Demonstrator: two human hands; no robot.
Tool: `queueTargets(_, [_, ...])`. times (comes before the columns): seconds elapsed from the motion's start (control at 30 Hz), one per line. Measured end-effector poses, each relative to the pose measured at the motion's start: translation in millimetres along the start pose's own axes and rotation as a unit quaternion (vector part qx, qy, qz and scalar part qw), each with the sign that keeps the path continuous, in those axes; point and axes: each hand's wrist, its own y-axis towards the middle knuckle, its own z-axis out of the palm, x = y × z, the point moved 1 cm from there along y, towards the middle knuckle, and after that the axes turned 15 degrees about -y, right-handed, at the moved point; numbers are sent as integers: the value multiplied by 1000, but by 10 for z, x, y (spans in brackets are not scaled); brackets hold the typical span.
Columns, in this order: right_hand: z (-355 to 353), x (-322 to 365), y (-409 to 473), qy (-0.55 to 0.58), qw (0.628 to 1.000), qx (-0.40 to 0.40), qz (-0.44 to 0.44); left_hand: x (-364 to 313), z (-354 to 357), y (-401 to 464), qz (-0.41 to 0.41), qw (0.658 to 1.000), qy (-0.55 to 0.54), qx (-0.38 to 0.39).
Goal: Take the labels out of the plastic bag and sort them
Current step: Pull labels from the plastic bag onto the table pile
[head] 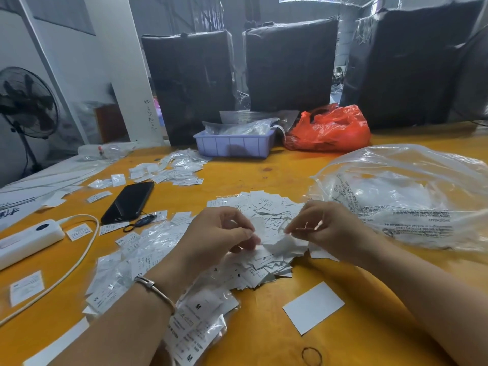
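Heap of small white rectangular paper labels [266, 233] printed with black size letters, loose, overlapping, mid-table. Large clear crumpled plastic bag [412, 196] with black warning print lies slumped just right of the heap, mouth toward it.

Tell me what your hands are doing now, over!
Left hand and right hand both pinch a label over the loose pile. Big clear bag lies at right, untouched. Phone sits off to the left, nothing in the way.
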Motion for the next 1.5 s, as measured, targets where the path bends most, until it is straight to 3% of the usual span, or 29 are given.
queueTargets(0.17, [-146, 3, -19, 112, 992, -59, 6, -71, -22, -25, 17, 997, -62, -34])
queueTargets(0.3, [-209, 4, -32, 193, 977, -87, 24, -79, -28, -20, 2, 993, -121, -14])
queueTargets(0.47, [-166, 35, -57, 177, 980, -86, 5, -94, -5, -43, -4, 982, -186, 17])
queueTargets(0.77, [3, 270, -162, 160, 984, 76, -34, -121, 75, -75, 38, 982, -183, 19])
queueTargets(0.9, [39, 344, -175, 182, 981, 9, -63, -138, 103, -90, 55, 982, -176, 50])
queueTargets(1.07, [-72, 263, -157, 207, 978, 2, -40, -140, 88, -79, 61, 983, -170, 38])
queueTargets(1.17, [-173, 222, -137, 240, 967, -76, -30, -147, 62, -79, 80, 982, -170, 30])
queueTargets(1.3, [-265, 242, -153, 290, 939, -164, -84, -141, 46, -75, 98, 979, -176, 26])
queueTargets(1.5, [-268, 307, -190, 296, 934, -172, -103, -152, 45, -74, 117, 976, -184, 30])
